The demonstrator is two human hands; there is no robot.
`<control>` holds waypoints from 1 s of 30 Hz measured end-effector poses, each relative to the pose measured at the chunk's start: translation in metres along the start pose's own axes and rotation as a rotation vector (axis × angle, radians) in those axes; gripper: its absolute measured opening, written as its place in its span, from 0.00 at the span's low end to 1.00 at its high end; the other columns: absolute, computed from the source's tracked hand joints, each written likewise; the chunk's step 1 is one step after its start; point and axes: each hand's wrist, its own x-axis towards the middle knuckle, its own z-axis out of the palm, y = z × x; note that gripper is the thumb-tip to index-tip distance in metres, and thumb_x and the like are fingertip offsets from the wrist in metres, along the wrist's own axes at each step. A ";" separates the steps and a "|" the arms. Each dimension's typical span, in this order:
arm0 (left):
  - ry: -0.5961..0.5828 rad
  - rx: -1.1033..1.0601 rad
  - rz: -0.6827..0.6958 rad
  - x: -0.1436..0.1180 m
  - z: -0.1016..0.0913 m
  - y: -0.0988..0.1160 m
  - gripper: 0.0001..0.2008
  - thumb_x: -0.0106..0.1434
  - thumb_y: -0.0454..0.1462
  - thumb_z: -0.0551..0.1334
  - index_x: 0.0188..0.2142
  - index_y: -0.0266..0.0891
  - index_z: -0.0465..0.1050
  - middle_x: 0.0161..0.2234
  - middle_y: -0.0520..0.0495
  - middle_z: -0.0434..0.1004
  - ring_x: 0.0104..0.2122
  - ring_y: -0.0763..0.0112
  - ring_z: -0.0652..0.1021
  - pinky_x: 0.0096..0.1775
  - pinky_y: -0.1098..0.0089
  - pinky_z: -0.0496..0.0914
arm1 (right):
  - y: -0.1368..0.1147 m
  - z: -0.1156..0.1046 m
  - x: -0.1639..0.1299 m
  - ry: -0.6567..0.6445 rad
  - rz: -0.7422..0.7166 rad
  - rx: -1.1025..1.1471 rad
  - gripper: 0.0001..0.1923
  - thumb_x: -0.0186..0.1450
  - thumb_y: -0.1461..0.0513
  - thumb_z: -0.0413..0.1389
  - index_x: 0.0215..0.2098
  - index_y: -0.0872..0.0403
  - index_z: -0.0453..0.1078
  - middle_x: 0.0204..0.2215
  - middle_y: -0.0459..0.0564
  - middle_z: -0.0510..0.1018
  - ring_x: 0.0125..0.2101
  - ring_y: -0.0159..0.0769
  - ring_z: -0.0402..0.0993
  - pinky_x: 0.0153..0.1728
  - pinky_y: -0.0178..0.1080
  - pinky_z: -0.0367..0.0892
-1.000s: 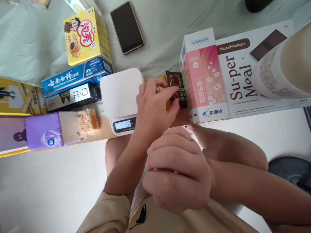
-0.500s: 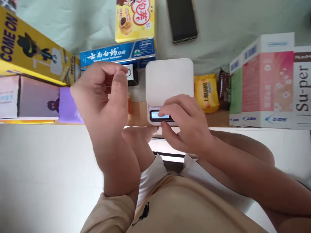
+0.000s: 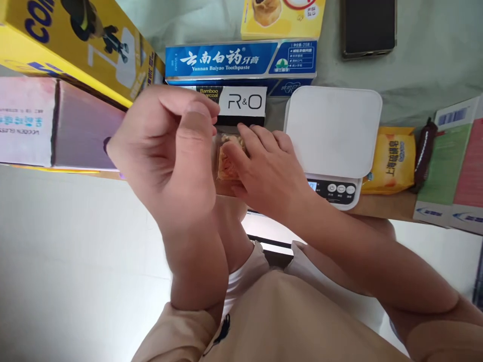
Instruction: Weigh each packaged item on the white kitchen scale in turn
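My right hand reaches over a small clear-wrapped snack with an orange lower part and a pale, lumpy top. Its fingers are spread, the index lying across the wrapper; whether they press on it I cannot tell. My left hand is raised just left of the snack, thumb and fingers curled together. Anything inside those fingers is hidden. Right of my right hand is a white kitchen scale, its lit display partly covered by my forearm. Behind the snack lies a black and white R&O box.
A blue toothpaste box, a yellow snack box and a phone lie farther back. Tall yellow and pale boxes stand left. To the right are a yellow soap pack, a dark packet and a green-pink carton.
My right hand has left the scale's display and moved left onto the wrapped snack. My left hand stays raised and curled. The view has swung left.
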 end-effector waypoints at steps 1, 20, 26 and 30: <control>0.004 0.004 0.007 0.000 0.001 -0.001 0.11 0.64 0.29 0.63 0.27 0.42 0.79 0.27 0.52 0.77 0.29 0.71 0.74 0.33 0.60 0.69 | 0.000 0.001 0.001 -0.017 0.003 0.003 0.13 0.70 0.64 0.58 0.53 0.53 0.68 0.62 0.63 0.76 0.61 0.56 0.71 0.60 0.57 0.63; -0.450 0.016 -0.003 -0.027 0.047 0.005 0.06 0.74 0.37 0.60 0.38 0.47 0.74 0.33 0.52 0.78 0.33 0.69 0.78 0.37 0.59 0.75 | 0.094 -0.075 -0.065 0.254 0.101 0.025 0.29 0.58 0.62 0.60 0.59 0.49 0.65 0.70 0.69 0.67 0.69 0.66 0.68 0.62 0.68 0.67; -0.483 0.063 0.066 -0.033 0.056 -0.007 0.06 0.75 0.40 0.60 0.41 0.47 0.75 0.33 0.50 0.80 0.32 0.68 0.79 0.34 0.60 0.75 | 0.088 -0.087 -0.082 0.330 0.087 0.067 0.32 0.57 0.65 0.56 0.60 0.48 0.63 0.72 0.61 0.65 0.75 0.61 0.61 0.71 0.65 0.62; -0.484 0.097 0.083 -0.035 0.052 -0.015 0.08 0.77 0.42 0.61 0.44 0.45 0.77 0.34 0.51 0.80 0.33 0.70 0.79 0.36 0.64 0.75 | 0.102 -0.079 -0.093 0.397 0.112 0.084 0.35 0.53 0.65 0.54 0.60 0.48 0.61 0.68 0.59 0.68 0.72 0.58 0.64 0.71 0.67 0.62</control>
